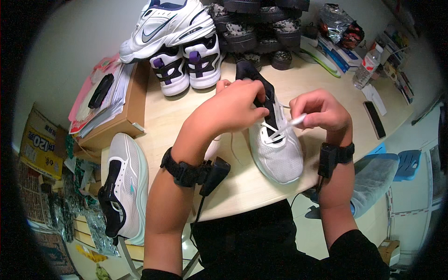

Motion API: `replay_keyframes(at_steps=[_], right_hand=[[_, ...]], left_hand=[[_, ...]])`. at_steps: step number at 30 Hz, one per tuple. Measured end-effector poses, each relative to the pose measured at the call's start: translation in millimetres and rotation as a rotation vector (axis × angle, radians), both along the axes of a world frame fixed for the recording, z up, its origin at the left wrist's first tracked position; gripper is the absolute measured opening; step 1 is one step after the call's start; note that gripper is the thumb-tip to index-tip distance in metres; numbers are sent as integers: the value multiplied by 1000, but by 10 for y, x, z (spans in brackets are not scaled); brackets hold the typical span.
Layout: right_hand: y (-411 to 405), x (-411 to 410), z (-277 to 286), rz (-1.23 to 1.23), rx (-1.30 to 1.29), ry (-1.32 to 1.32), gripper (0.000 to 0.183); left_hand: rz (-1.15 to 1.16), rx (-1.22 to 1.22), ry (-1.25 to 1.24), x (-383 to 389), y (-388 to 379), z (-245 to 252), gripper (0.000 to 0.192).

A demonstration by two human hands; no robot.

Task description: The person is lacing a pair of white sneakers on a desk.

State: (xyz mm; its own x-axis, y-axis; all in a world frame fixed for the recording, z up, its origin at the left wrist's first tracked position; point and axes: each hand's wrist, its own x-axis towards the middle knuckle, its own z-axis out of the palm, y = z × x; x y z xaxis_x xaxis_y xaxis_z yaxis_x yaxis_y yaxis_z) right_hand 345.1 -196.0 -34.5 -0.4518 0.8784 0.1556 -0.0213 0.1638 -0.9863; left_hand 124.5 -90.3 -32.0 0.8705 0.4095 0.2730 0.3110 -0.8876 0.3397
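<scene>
A white mesh running shoe [278,154] with a black lining stands on the wooden table, its toe towards me. White shoelace [276,133] passes through its lowest eyelets. My right hand [320,112] pinches a stretch of the lace between thumb and forefinger, to the right of the shoe. My left hand [245,101] lies over the shoe's left side, with thumb and fingers bent at the tongue and eyelets; whether it grips lace or tongue is hidden. A loose lace end hangs on the table beneath it. A similar shoe [131,185], no lace seen, rests at the table's left edge.
White sneakers [171,31] are stacked at the back, beside dark camouflage shoes [241,35]. A cardboard box [120,115] with papers stands at the left. A water bottle [367,66] and a smartphone [374,119] are at the right. A blue chair [407,164] stands beyond the table.
</scene>
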Motion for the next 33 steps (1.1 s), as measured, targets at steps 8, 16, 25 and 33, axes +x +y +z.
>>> replay_keyframes(at_steps=[8, 16, 25, 33], right_hand=[[92, 29, -15, -479, 76, 21, 17], [152, -77, 79, -317, 366, -383, 19], [141, -488, -16, 89, 113, -635, 32], [86, -295, 90, 224, -136, -460, 20]], left_hand=[[-102, -273, -40, -90, 173, 33, 34], [89, -251, 1, -185, 261, 46, 33], [20, -266, -9, -207, 352, -7, 35], [80, -224, 128, -213, 316, -34, 34]])
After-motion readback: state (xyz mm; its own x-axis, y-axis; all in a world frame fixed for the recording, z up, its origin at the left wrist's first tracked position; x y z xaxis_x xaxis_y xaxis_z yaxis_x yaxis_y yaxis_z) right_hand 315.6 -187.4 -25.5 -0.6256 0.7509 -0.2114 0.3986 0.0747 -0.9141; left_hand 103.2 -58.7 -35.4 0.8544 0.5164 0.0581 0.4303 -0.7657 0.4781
